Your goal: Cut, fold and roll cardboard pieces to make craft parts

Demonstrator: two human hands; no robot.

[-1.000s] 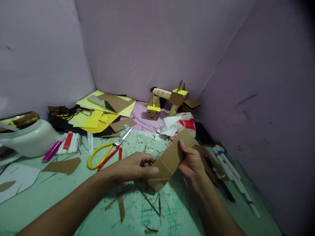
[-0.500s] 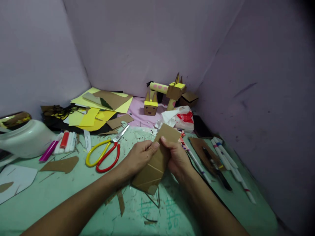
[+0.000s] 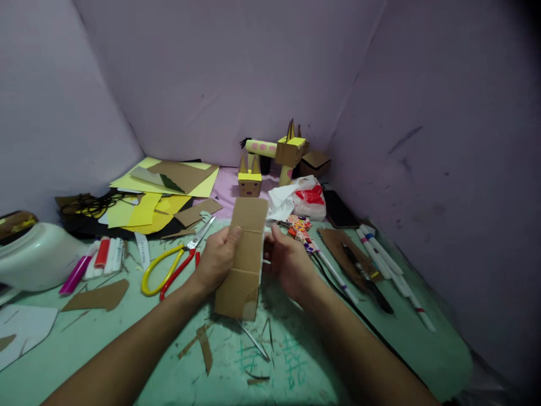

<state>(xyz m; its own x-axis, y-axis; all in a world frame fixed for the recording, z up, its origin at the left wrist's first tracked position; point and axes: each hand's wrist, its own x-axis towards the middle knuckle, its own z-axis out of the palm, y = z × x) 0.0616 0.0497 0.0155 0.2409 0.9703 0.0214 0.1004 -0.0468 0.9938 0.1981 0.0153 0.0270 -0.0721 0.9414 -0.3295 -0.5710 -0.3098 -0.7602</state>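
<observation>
My left hand (image 3: 220, 256) grips a long strip of brown cardboard (image 3: 245, 254) by its left side, thumb on the front face. Two crease lines cross the strip, which is held tilted above the table. Beside its right edge is my right hand (image 3: 293, 262), thumb lifted off the cardboard and fingers loosely curled; some fingertips are hidden. Scissors (image 3: 173, 262) with one yellow and one red handle lie left of my left hand. Cardboard scraps (image 3: 205, 344) and a thin pale tool (image 3: 256, 341) lie below the strip.
Cardboard animal figures (image 3: 291, 149) and a plastic bag (image 3: 310, 197) stand at the back. Yellow papers (image 3: 169, 211) and capped markers (image 3: 101, 254) lie left, near a white pot (image 3: 38, 256). A black knife (image 3: 367, 279) and white pens (image 3: 393, 270) lie right.
The cardboard strip has turned more upright and shifted left. My right thumb has come off its face, and the right hand has moved to its edge. The view has shifted slightly.
</observation>
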